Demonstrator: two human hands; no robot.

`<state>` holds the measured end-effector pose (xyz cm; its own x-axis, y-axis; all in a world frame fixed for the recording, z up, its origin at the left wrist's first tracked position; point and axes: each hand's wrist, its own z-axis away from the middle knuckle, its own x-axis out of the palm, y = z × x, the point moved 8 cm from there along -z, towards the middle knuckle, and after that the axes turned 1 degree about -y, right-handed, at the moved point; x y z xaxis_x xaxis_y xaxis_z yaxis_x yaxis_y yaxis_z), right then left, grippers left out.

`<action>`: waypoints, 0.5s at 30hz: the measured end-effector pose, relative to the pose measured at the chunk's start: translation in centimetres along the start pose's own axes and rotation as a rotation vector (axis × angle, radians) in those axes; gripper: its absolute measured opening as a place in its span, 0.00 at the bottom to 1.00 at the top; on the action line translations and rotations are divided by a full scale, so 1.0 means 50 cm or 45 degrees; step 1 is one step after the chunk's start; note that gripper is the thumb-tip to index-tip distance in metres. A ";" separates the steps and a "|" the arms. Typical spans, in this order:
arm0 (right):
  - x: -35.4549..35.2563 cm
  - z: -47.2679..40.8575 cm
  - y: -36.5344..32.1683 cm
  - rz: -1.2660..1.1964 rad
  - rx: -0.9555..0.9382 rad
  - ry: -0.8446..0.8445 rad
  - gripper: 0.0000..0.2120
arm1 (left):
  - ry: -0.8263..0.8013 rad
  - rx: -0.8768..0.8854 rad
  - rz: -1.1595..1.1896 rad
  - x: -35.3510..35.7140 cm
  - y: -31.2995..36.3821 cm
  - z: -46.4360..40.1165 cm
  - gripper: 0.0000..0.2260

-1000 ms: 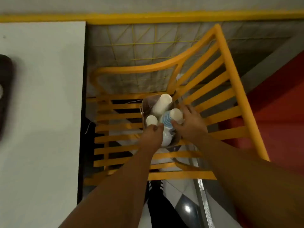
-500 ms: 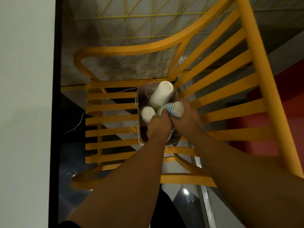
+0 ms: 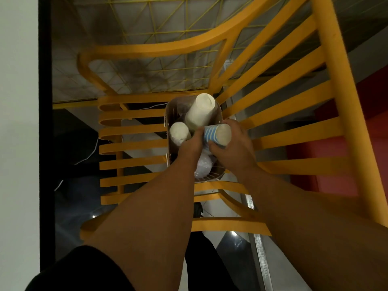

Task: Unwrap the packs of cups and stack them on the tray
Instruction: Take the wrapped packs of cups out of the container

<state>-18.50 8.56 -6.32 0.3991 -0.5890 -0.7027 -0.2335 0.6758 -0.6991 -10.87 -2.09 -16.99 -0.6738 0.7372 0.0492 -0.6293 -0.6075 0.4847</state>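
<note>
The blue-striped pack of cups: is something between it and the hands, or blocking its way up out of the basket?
Nothing visible does. Both hands already grip the blue-striped pack, the right hand around it and the left hand at its side. The space above the basket looks open. Two white packs stand beside it. The tray is not in view.

Both hands, left (image 3: 192,144) and right (image 3: 233,148), grip the blue-striped cup pack (image 3: 218,134) above the bag (image 3: 171,120) on the yellow chair (image 3: 134,148)

Both bare forearms reach forward and down, converging. The left hand (image 3: 192,143) is curled, knuckles up, against the blue-striped white pack of paper cups (image 3: 217,134). The right hand (image 3: 231,148) wraps its fingers and thumb around that pack.
</note>
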 end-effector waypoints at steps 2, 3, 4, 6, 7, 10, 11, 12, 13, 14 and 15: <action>0.001 0.001 -0.002 -0.009 -0.020 0.015 0.29 | 0.022 0.002 0.018 -0.012 -0.046 -0.086 0.50; 0.002 0.002 -0.001 -0.009 -0.025 0.020 0.29 | -0.015 -0.019 0.025 -0.010 -0.053 -0.098 0.50; 0.003 0.003 -0.001 -0.011 -0.023 0.018 0.28 | -0.059 -0.032 0.033 -0.002 -0.038 -0.073 0.46; 0.006 0.004 0.000 -0.015 -0.017 0.013 0.29 | -0.165 -0.040 0.044 0.011 -0.002 -0.014 0.28; 0.006 0.003 0.001 -0.014 -0.017 0.017 0.29 | -0.216 -0.036 0.046 0.017 0.011 0.006 0.20; 0.004 0.003 0.000 -0.004 -0.009 0.031 0.29 | -0.241 -0.054 0.081 0.018 0.007 0.003 0.13; 0.004 0.003 0.000 -0.006 -0.006 0.034 0.29 | -0.240 -0.059 0.104 0.018 0.004 0.001 0.14; 0.003 0.003 -0.001 -0.006 0.000 0.036 0.29 | -0.247 -0.070 0.115 0.017 0.003 0.006 0.15; 0.003 0.004 -0.001 -0.006 0.007 0.035 0.28 | -0.256 -0.071 0.127 0.018 -0.001 0.002 0.18; 0.003 0.005 -0.001 -0.005 0.011 0.034 0.28 | -0.251 -0.081 0.124 0.016 -0.008 -0.006 0.22; 0.003 0.005 0.000 -0.003 0.014 0.032 0.28 | -0.231 -0.092 0.114 0.011 -0.019 -0.017 0.27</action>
<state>-18.20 8.59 -6.36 0.3772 -0.6017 -0.7041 -0.2224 0.6791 -0.6995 -10.98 -1.35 -18.18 -0.6514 0.7167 0.2490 -0.6006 -0.6876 0.4080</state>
